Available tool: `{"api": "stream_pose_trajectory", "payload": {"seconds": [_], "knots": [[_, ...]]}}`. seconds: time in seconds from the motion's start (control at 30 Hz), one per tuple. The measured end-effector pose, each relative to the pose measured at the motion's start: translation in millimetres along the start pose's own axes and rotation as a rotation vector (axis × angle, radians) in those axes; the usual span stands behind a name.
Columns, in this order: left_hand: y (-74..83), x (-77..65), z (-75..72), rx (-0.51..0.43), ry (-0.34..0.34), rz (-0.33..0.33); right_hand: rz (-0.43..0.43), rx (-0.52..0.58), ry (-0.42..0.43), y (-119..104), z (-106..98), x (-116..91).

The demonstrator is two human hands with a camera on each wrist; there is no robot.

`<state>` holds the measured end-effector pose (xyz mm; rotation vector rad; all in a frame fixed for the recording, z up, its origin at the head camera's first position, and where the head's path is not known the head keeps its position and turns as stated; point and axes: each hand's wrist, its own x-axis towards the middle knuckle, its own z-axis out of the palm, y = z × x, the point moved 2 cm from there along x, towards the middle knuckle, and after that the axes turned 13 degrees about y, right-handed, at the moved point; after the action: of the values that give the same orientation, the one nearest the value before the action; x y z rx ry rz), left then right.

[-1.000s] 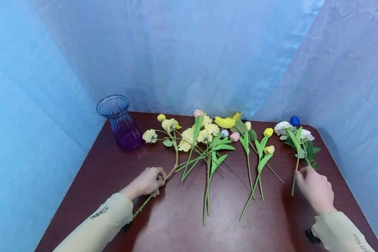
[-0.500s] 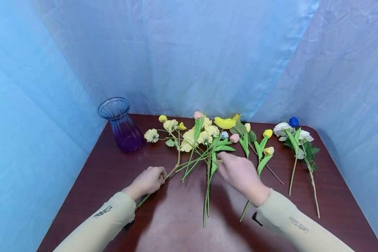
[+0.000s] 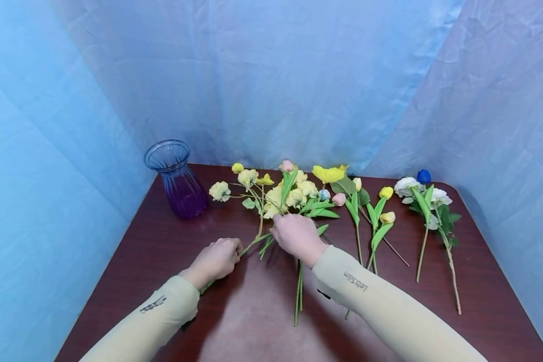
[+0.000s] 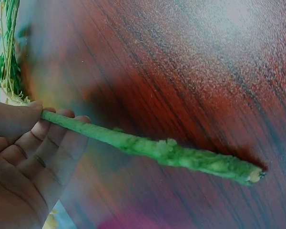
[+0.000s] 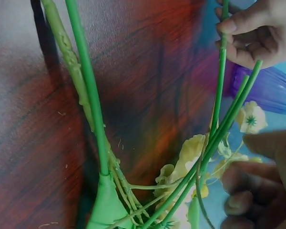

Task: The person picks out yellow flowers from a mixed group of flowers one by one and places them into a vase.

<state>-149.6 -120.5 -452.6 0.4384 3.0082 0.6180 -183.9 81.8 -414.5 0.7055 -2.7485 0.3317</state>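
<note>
My left hand (image 3: 217,259) pinches the green stem (image 4: 152,148) of a pale yellow flower spray (image 3: 248,178) between thumb and fingers. The bumpy lower end of that stem sticks out past the hand in the left wrist view. My right hand (image 3: 296,236) is over crossing tulip stems in the middle of the table. In the right wrist view its fingers (image 5: 238,202) are spread beside several green stems (image 5: 229,114), not closed round them. Among these flowers are a pink tulip (image 3: 287,166) and a cluster of pale yellow blooms (image 3: 296,196).
A blue and purple glass vase (image 3: 178,186) stands at the back left of the dark wooden table (image 3: 131,281). To the right lie yellow tulips (image 3: 387,217), a blue tulip (image 3: 424,176) and white flowers (image 3: 406,186). Blue curtains (image 3: 271,85) surround the table.
My right hand let go of the white flower stem at the far right and moved left across the table to the middle stems. The left hand keeps its hold, nearly in place.
</note>
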Motion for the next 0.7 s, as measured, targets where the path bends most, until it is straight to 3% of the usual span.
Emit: {"api": "stream_pose_trajectory", "payload": {"seconds": [0.17,0.27,0.43,0.7], "knots": [[0.0,-0.4,1.3,0.006,-0.004,-0.004,-0.075,-0.008,-0.18,-1.8,9.9,-0.1],[-0.7,-0.6,1.8,0.005,0.001,-0.002,-0.187,-0.024,-0.198,-0.7,13.4,-4.4],[-1.7,-0.8,1.7,0.011,0.012,0.004,-0.397,-0.067,-0.047,4.5,15.2,-11.8],[-2.2,0.1,1.6,-0.004,0.011,0.006,-0.619,-0.047,0.245,13.0,7.1,-18.1]]}}
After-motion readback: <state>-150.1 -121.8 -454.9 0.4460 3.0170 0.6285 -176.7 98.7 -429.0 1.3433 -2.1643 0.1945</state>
